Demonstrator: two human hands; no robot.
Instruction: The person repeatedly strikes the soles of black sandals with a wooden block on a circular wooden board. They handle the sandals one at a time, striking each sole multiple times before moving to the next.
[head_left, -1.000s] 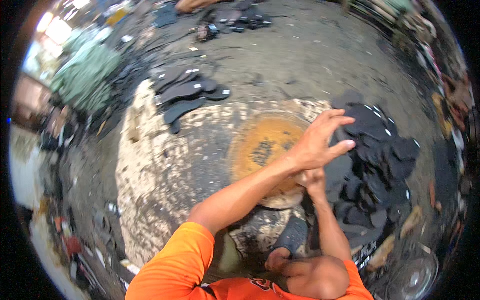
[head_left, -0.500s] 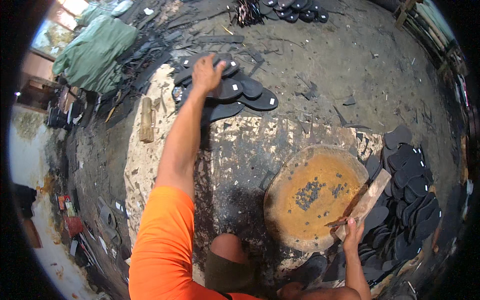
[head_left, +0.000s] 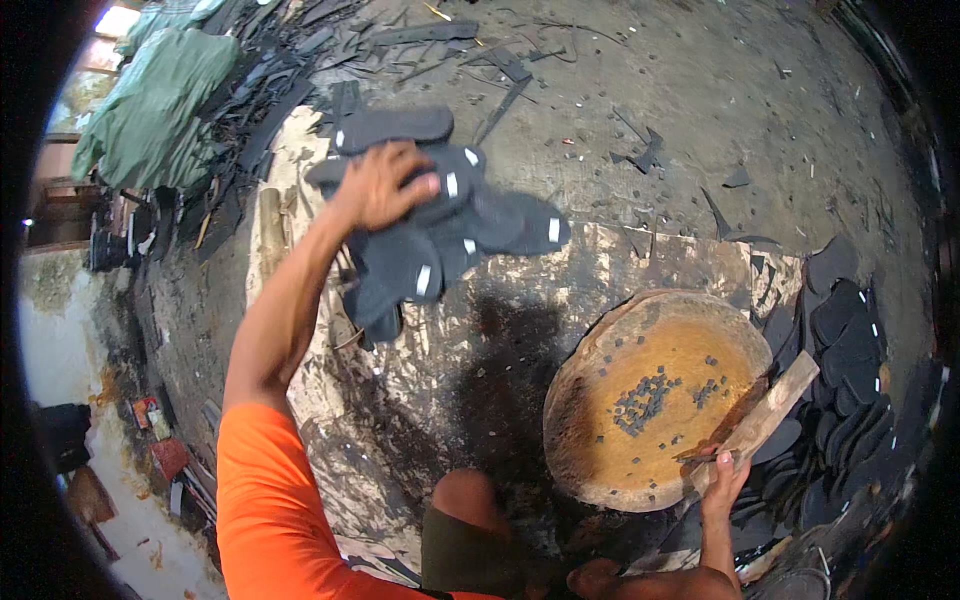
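My left hand (head_left: 385,188) lies over a loose pile of black shoe soles (head_left: 400,262), fingers spread and thumb out to the right. Small white rectangles mark several soles, and motion smears some of them. On the right, my right hand (head_left: 722,485) grips the near end of a wooden slat (head_left: 770,415), which slants over the edge of a round wooden block (head_left: 570,455). A thin dark pointed tool (head_left: 695,456) juts left from beside that hand's fingers; how it is held is hidden. Small dark square pieces (head_left: 645,402) lie scattered on the block's top.
A big heap of black soles (head_left: 845,390) stands right of the block. Dark scraps (head_left: 300,60) and a green cloth-covered bundle (head_left: 165,110) fill the back left. A short wooden stick (head_left: 271,225) lies left of the soles. My bent knee (head_left: 465,498) is at front centre.
The soles under my left hand have shifted nearer and spread out, and the hand has moved left and nearer. My right hand keeps its grip on the slat. The whole view has shifted slightly.
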